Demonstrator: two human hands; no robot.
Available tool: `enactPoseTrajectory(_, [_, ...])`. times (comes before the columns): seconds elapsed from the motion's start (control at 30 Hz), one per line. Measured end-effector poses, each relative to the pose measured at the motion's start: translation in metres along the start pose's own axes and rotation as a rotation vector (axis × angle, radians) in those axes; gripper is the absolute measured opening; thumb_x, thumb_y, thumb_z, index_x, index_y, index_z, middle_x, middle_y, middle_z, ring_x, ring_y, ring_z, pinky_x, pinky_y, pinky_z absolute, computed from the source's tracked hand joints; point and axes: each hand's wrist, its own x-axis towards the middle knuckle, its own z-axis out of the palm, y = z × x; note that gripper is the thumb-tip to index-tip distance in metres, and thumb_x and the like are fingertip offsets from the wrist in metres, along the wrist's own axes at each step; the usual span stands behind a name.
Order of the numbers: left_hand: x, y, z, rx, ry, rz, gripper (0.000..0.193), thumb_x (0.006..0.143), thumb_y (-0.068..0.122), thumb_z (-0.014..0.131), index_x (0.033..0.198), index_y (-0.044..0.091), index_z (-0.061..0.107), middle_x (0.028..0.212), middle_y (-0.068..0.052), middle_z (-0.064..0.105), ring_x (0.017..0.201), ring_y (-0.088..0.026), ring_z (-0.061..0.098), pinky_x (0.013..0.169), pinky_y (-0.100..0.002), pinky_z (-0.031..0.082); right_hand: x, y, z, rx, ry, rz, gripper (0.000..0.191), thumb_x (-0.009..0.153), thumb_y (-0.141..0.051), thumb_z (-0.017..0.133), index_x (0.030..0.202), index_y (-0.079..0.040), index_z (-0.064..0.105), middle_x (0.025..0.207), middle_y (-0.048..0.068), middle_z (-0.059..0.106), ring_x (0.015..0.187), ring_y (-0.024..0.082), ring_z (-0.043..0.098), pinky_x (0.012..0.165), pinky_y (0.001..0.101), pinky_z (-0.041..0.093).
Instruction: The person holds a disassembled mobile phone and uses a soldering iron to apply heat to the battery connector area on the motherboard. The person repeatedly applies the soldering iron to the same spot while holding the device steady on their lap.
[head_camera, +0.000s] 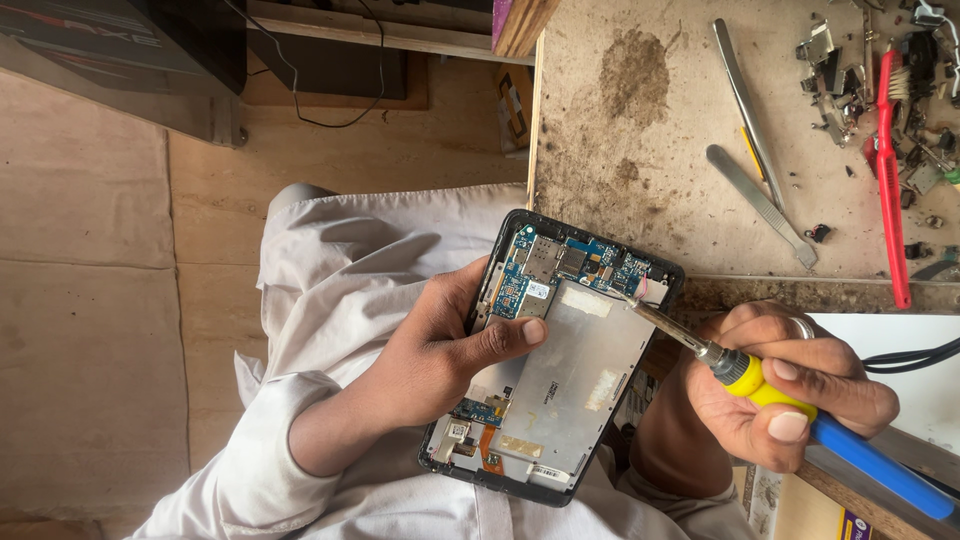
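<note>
Opened phone (560, 360): matt black plastic frame, dull silvery metal shield plate with paper-like tape patches, blue circuit board with small shiny metal parts. Soldering iron (800, 415): bright metal shaft, yellow collar and glossy blue plastic handle. Workbench (640, 150): rough, stained, matt wooden board. Tweezers (745, 100): brushed metal, faintly shining. Toothbrush (888, 170): glossy red plastic. Scrap parts (830, 70): mixed bare metal. Garment (340, 270): pale, matt, creased cloth. Ring (803, 327): polished metal.

A small white rectangular label (538, 290) sits on the blue circuit board (560, 268) (its print too small); pale tape patches (600, 390) mark the silver shield plate (570, 385).
</note>
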Motion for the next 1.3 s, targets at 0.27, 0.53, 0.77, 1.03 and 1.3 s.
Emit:
enactPoseTrajectory(0.27, [0.0001,-0.0003,0.0016,0.002,-0.001,0.004,0.031,0.097,0.014,0.071,0.122,0.0,0.062,0.086,0.006,0.058,0.078,-0.005,0.045,0.07,-0.023,0.041,0.0015,-0.0015,-0.0018,-0.023,-0.01,-0.005,0.033,0.1,-0.027,0.057,0.099,0.0,0.039,0.082,0.015,0.048,0.046,0.016,0.043,0.039,0.0372,0.035])
enactPoseTrajectory(0.53, [0.0002,-0.0023,-0.0015,0.012,0.001,0.003,0.029,0.097,0.014,0.071,0.12,0.0,0.063,0.085,0.005,0.056,0.076,-0.005,0.044,0.069,-0.024,0.04,-0.0016,0.0024,0.0014,-0.022,-0.013,-0.016,0.033,0.101,-0.028,0.056,0.099,0.0,0.039,0.082,0.015,0.048,0.046,0.016,0.043,0.038,0.0374,0.035])
enactPoseTrajectory(0.77, [0.0028,-0.0034,-0.0016,0.006,0.0,0.002,0.028,0.097,0.014,0.071,0.119,0.0,0.062,0.084,0.006,0.056,0.076,-0.005,0.045,0.069,-0.024,0.041,-0.0017,0.0023,0.0001,-0.007,-0.006,0.006,0.034,0.101,-0.028,0.058,0.1,0.0,0.039,0.083,0.015,0.048,0.047,0.016,0.044,0.038,0.0363,0.035])
enactPoseTrajectory(1.03, [0.0055,-0.0038,-0.0018,0.009,-0.001,0.009,0.027,0.096,0.015,0.071,0.118,0.0,0.063,0.085,0.005,0.057,0.077,-0.006,0.045,0.071,-0.024,0.041,-0.0012,0.0062,-0.0015,-0.009,-0.021,-0.023,0.034,0.102,-0.028,0.058,0.101,0.001,0.04,0.084,0.016,0.049,0.048,0.017,0.045,0.039,0.0368,0.036])
enactPoseTrajectory(1.3, [0.0062,-0.0047,-0.0008,0.012,-0.003,0.004,0.026,0.097,0.014,0.071,0.117,0.0,0.063,0.086,0.005,0.058,0.077,-0.006,0.046,0.071,-0.024,0.042,-0.0011,0.0032,-0.0038,0.0,-0.027,0.0,0.036,0.101,-0.03,0.059,0.101,0.001,0.041,0.084,0.015,0.049,0.048,0.016,0.046,0.037,0.0356,0.036])
